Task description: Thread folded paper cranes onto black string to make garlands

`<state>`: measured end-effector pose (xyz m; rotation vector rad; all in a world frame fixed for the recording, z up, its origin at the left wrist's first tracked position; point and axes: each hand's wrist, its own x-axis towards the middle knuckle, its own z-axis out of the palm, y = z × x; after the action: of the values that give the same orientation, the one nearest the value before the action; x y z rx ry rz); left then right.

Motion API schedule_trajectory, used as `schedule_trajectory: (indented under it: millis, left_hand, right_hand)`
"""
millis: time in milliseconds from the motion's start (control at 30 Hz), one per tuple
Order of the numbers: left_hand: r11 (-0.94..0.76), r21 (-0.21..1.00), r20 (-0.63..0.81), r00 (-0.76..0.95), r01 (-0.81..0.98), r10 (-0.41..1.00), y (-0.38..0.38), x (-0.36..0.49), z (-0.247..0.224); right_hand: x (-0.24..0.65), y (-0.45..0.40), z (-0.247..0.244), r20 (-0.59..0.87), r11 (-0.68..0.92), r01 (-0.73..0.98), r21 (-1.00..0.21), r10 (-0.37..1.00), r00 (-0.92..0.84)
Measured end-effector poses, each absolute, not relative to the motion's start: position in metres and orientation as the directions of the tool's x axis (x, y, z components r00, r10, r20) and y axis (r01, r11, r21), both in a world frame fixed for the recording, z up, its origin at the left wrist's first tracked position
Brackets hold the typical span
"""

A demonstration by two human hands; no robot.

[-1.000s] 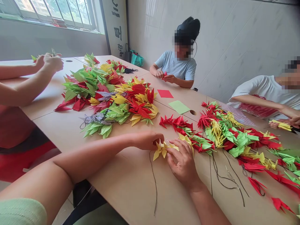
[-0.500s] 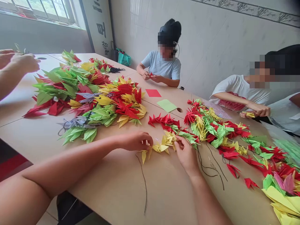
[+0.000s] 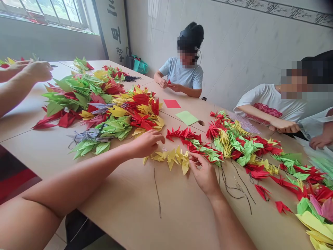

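A short string of yellow origami cranes (image 3: 170, 158) lies on the table in front of me, a dark thread (image 3: 156, 189) trailing from its left part toward me. My right hand (image 3: 205, 173) has its thumb and index finger closed at the string's right end. Just above and behind the left part of the string is my left hand (image 3: 148, 143), its fingers loosely bent and apart from the thumb, with nothing visible in it. A string of red and green cranes (image 3: 192, 139) lies right behind the yellow one.
A large heap of green, red and yellow folded paper (image 3: 104, 104) covers the left back of the table (image 3: 145, 205). More crane strings (image 3: 241, 149) spread along the right. Red (image 3: 172, 103) and green paper squares (image 3: 186, 117) lie mid-table. Co-workers (image 3: 186, 71) sit around it.
My left hand has let go of the yellow string's left part and lifted up and back. The yellow string has settled on the table, slightly leftward. My right hand stays at its right end.
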<state>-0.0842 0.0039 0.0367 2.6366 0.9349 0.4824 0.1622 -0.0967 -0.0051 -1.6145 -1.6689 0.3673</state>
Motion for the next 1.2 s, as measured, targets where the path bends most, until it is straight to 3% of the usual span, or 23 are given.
schedule_trajectory:
  millis: [100, 200, 300, 567, 800, 1033, 1200]
  left_hand:
    - [-0.834, 0.392, 0.268, 0.820, 0.388, 0.507, -0.009, -0.075, 0.034]
    - [-0.871, 0.330, 0.172, 0.884, 0.364, 0.434, -0.017, -0.071, 0.030]
    - [-0.865, 0.294, 0.093, 0.888, 0.407, 0.450, -0.016, -0.074, 0.025]
    - [-0.845, 0.333, 0.070, 0.883, 0.418, 0.464, -0.009, -0.080, 0.026]
    - [-0.845, 0.341, 0.075, 0.884, 0.413, 0.462, -0.011, -0.080, 0.028]
    - [-0.825, 0.387, 0.104, 0.870, 0.412, 0.483, -0.010, -0.082, 0.033]
    - [-0.799, 0.369, 0.086, 0.839, 0.474, 0.537, -0.006, -0.086, 0.036]
  right_hand:
    - [0.163, -0.096, -0.007, 0.311, 0.163, 0.746, -0.646, 0.948, 0.063]
    - [0.166, -0.095, -0.009, 0.286, 0.144, 0.780, -0.609, 0.957, 0.046]
    - [0.171, -0.095, -0.008, 0.257, 0.108, 0.821, -0.561, 0.965, 0.049]
    - [0.177, -0.097, 0.002, 0.238, 0.062, 0.901, -0.429, 0.970, 0.047]
    - [0.168, -0.098, -0.001, 0.440, 0.369, 0.910, -0.191, 0.861, -0.257]
    - [0.169, -0.099, 0.002, 0.516, 0.329, 0.928, -0.172, 0.833, -0.199]
    - [0.160, -0.102, -0.002, 0.466, 0.414, 0.908, -0.066, 0.817, -0.339]
